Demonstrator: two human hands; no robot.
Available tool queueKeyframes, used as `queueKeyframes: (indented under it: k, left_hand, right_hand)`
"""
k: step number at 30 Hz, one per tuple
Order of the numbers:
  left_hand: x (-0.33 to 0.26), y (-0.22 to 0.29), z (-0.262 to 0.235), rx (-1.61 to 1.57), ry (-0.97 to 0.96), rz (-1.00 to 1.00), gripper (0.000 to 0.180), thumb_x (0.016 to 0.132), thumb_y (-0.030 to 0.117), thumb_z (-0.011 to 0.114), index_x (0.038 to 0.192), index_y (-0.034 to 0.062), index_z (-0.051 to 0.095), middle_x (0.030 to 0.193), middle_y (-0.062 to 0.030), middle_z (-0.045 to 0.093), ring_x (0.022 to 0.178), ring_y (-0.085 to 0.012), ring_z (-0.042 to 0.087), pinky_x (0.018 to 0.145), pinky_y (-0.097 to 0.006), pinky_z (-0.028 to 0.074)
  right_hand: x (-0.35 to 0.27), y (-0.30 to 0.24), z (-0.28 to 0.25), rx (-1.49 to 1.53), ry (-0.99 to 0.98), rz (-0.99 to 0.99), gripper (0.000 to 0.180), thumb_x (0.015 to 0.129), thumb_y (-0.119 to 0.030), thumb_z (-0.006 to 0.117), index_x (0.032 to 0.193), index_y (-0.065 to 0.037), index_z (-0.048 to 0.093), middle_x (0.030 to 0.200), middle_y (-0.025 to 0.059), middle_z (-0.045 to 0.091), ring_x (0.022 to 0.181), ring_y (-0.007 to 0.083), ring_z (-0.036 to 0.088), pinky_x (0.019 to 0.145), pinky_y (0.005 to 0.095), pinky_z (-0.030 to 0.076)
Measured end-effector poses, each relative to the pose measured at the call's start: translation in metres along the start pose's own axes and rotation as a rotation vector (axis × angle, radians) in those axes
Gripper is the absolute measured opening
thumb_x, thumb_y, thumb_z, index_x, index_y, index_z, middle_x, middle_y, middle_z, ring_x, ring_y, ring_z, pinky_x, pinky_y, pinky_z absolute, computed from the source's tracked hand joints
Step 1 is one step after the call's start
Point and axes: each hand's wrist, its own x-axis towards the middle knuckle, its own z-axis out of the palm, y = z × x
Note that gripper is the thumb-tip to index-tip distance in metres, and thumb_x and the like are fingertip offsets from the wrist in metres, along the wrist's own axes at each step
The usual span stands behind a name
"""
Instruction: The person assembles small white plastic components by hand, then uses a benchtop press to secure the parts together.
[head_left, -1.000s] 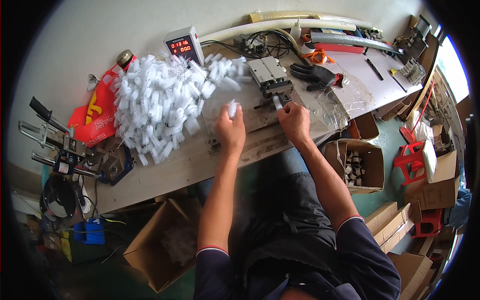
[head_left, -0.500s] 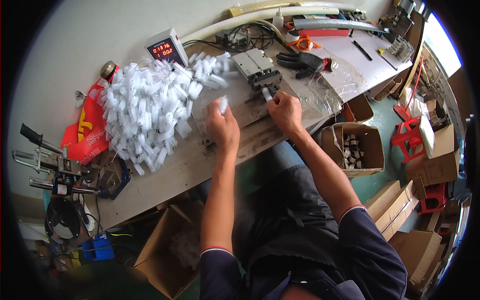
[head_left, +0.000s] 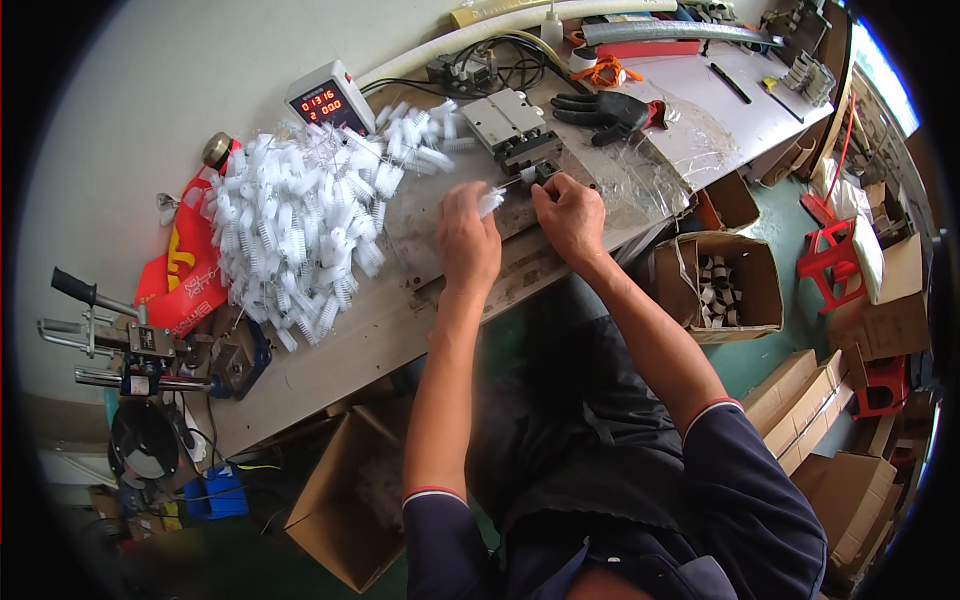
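In the middle of the bench my left hand (head_left: 468,235) is closed around a small white-bristled brush (head_left: 490,203), whose bristles stick out beside the thumb. A thin wire seems to run from there toward the metal fixture. My right hand (head_left: 570,217) is closed in a pinch at the front of the fixture's dark jaws (head_left: 543,172); its fingertips hide what they hold, if anything. A small white piece (head_left: 528,174) shows at the jaws. Behind them sits the fixture's pale grey metal block (head_left: 503,120). A big heap of white brushes (head_left: 295,225) lies left of my hands.
A counter box with red digits (head_left: 328,98) stands behind the heap. A black glove (head_left: 610,115) lies right of the fixture. At the left edge is a lever press (head_left: 140,345). Cardboard boxes (head_left: 735,330) stand on the floor, and a red stool (head_left: 828,262) beyond.
My left hand has moved right, toward the fixture, with the brush. The right hand stays near the jaws; the white piece at its fingertips no longer shows there. The counter's digits have changed.
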Motion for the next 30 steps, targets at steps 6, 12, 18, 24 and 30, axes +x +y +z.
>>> queueKeyframes:
  k: [6, 12, 18, 24, 30]
  left_hand:
    - [0.005, 0.012, 0.015, 0.045, -0.164, -0.026, 0.028, 0.093, 0.002, 0.064, 0.120, 0.0057, 0.056, 0.116, -0.0166, 0.064, 0.109, -0.0397, 0.064, 0.088, -0.049, 0.052]
    - [0.007, 0.008, 0.021, 0.076, -0.157, -0.031, 0.029, 0.093, 0.000, 0.064, 0.120, 0.0066, 0.056, 0.116, -0.0175, 0.064, 0.105, -0.0409, 0.065, 0.086, -0.050, 0.052]
    - [-0.004, 0.015, 0.010, 0.172, -0.135, -0.108, 0.027, 0.092, -0.004, 0.060, 0.117, 0.0061, 0.058, 0.112, -0.0176, 0.064, 0.104, -0.0417, 0.065, 0.085, -0.051, 0.053]
    - [-0.018, 0.017, -0.005, 0.071, 0.013, -0.120, 0.025, 0.093, -0.005, 0.058, 0.116, 0.0039, 0.059, 0.108, -0.0172, 0.063, 0.101, -0.0421, 0.063, 0.086, -0.049, 0.051]
    - [-0.018, 0.024, -0.007, 0.067, 0.014, 0.037, 0.025, 0.092, -0.006, 0.058, 0.114, 0.0047, 0.061, 0.108, -0.0153, 0.063, 0.102, -0.0392, 0.064, 0.086, -0.049, 0.052]
  right_hand:
    - [0.001, 0.004, -0.001, 0.029, -0.004, 0.025, 0.024, 0.085, -0.032, 0.074, 0.083, -0.008, 0.072, 0.071, 0.0180, 0.070, 0.075, 0.0406, 0.070, 0.072, 0.0487, 0.055]
    - [0.003, 0.005, -0.001, 0.053, -0.014, 0.009, 0.025, 0.086, -0.033, 0.073, 0.083, -0.008, 0.072, 0.074, 0.0190, 0.070, 0.078, 0.0414, 0.071, 0.073, 0.0495, 0.055]
    - [0.002, 0.008, -0.005, 0.155, -0.017, 0.015, 0.024, 0.087, -0.032, 0.073, 0.088, -0.007, 0.073, 0.077, 0.0193, 0.071, 0.077, 0.0410, 0.070, 0.074, 0.0476, 0.055]
    - [0.003, 0.013, -0.009, 0.515, -0.105, 0.080, 0.023, 0.089, -0.021, 0.071, 0.103, -0.002, 0.073, 0.078, 0.0118, 0.073, 0.074, 0.0227, 0.070, 0.071, 0.0381, 0.055]
    - [0.002, 0.014, -0.008, 0.820, -0.236, -0.057, 0.027, 0.089, -0.011, 0.070, 0.111, 0.004, 0.070, 0.090, 0.0058, 0.073, 0.078, 0.0099, 0.063, 0.070, 0.0291, 0.052]
